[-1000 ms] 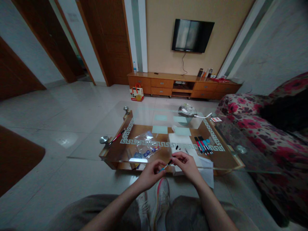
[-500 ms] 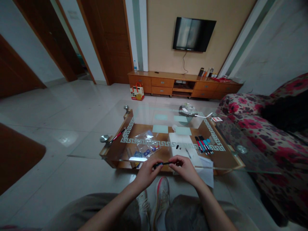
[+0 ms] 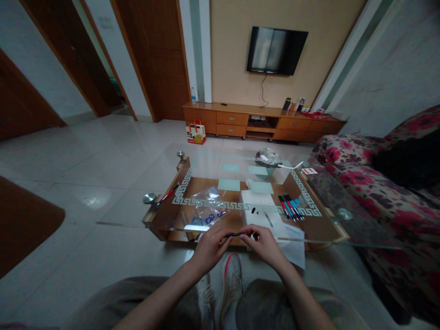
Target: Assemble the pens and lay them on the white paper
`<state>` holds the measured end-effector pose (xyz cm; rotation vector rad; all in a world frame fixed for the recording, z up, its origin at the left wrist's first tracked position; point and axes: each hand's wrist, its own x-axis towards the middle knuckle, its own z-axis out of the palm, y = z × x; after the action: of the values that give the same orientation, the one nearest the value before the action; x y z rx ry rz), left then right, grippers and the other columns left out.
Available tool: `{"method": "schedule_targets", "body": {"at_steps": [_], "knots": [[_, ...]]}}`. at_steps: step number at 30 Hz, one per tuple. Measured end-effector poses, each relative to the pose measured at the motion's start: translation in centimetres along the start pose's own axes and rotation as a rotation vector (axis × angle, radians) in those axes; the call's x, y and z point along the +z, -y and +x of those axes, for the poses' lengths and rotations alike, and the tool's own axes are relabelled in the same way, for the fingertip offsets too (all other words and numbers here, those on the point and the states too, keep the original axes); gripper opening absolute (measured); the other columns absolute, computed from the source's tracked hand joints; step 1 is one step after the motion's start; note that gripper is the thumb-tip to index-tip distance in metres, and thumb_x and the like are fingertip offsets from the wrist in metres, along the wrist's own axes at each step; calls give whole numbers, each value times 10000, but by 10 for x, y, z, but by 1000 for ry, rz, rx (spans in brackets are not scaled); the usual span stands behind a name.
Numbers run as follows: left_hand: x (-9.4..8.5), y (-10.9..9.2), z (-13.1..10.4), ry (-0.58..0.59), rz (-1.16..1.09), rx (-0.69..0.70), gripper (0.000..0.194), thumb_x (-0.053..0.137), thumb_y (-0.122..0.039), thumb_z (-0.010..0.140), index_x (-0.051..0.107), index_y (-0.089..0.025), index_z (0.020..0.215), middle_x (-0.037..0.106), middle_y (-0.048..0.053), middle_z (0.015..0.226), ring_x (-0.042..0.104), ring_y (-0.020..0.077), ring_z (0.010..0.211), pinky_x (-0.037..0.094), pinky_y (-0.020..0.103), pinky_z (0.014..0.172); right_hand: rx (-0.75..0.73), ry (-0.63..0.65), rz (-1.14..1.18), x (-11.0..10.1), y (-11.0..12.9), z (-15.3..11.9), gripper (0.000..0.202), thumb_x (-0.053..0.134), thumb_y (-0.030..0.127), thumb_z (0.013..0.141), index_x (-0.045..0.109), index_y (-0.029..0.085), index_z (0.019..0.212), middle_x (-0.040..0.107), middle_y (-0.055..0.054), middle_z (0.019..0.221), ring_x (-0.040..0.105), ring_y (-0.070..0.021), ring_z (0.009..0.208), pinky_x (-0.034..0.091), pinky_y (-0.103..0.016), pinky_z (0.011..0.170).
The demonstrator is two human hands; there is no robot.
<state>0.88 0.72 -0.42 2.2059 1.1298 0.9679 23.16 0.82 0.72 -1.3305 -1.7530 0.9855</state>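
Pen swung level since earlier; your left fingers and right fingers pinch opposite ends. Probably light, stiff, kinda slick; grip near ends.

The slim, rod-shaped pen is blackish. The row of slender pens mixes red and blue barrels with black ends. A whitish Greek-key band borders the clear glass tabletop. Pink and dark blossoms cover the greyish fabric sofa. The long wooden cabinet is orange-brown.
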Motion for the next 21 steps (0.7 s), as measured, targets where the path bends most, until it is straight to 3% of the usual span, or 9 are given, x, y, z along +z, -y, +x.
{"method": "schedule_targets", "body": {"at_steps": [21], "knots": [[-2,1,0,8,89,63,195,543,-256,977,701,-237,1090,713,62,949,653,199,913,504,315,816,-51,57,-55,3,3,-3,201,617,371,935,736,218,882,730,-17,805,649,-176,745,460,-262,673]]}}
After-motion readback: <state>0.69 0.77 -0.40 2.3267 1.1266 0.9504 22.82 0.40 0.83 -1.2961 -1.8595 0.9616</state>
